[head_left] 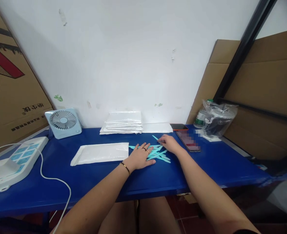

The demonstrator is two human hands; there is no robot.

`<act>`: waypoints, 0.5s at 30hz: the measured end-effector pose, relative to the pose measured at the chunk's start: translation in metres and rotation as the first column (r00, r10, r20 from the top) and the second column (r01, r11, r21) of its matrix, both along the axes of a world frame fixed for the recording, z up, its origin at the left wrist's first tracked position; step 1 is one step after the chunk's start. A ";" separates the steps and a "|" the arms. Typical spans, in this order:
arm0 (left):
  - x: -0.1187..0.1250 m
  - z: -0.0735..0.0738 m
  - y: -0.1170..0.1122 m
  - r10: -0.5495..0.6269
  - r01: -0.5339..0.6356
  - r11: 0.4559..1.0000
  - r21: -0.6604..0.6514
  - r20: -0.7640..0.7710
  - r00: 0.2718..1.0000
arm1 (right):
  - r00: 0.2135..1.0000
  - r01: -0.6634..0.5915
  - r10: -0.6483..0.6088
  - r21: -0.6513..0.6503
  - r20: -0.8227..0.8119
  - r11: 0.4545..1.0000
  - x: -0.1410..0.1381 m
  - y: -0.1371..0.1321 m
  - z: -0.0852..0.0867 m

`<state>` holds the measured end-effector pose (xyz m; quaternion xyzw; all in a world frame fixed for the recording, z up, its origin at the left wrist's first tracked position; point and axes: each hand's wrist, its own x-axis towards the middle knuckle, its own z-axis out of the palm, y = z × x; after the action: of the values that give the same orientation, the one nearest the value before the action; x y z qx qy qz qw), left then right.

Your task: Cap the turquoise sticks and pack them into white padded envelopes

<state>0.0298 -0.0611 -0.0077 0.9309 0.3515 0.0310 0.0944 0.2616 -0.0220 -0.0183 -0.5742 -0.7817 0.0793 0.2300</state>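
Note:
A loose pile of thin teal plastic sticks lies crossed on the blue table; their exact kind is too small to make out. My left hand rests flat over the pile's left side, fingers spread, hiding some of the sticks. Just beyond the pile, my right hand pinches one teal stick, whose end points away to the left. A white padded envelope lies flat to the left of my left hand, near its fingertips.
Against the wall are stacked white envelopes. A blue fan and a white power strip with a cable stand left. On the right are a phone, a darker phone, a bottle and a plastic-wrapped object.

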 end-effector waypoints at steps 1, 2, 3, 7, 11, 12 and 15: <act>0.000 -0.002 -0.004 -0.009 0.009 1.000 0.014 0.001 1.000 | 0.993 -0.113 0.113 -0.013 -0.030 0.994 -0.007 0.005 0.003; 0.000 -0.003 -0.009 -0.011 0.011 1.000 0.028 0.004 1.000 | 0.976 -0.212 0.210 -0.030 -0.058 0.977 -0.014 0.010 0.006; -0.001 -0.004 -0.015 -0.007 0.007 0.999 0.041 0.007 1.000 | 0.956 -0.288 0.284 -0.055 -0.077 0.956 -0.020 0.015 0.008; -0.006 0.003 -0.024 -0.011 0.009 0.997 0.072 0.028 1.000 | 0.910 -0.409 0.394 -0.120 -0.132 0.905 -0.036 0.028 0.014; -0.007 0.016 0.001 0.063 -0.071 0.995 0.064 0.126 0.990 | 0.915 -0.374 0.347 -0.106 -0.208 0.921 -0.027 0.023 0.018; -0.007 0.019 0.012 0.106 -0.116 0.991 0.066 0.145 0.984 | 0.928 -0.336 0.312 -0.101 -0.204 0.936 -0.022 0.020 0.019; -0.005 0.018 0.042 0.158 -0.174 0.981 0.089 0.161 0.974 | 0.978 -0.187 0.170 -0.146 -0.120 0.972 -0.007 0.011 0.022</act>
<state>0.0243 -0.0193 0.0102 0.8967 0.4177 0.1282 0.0705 0.2549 -0.0109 0.0032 -0.5127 -0.8082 0.1911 0.2177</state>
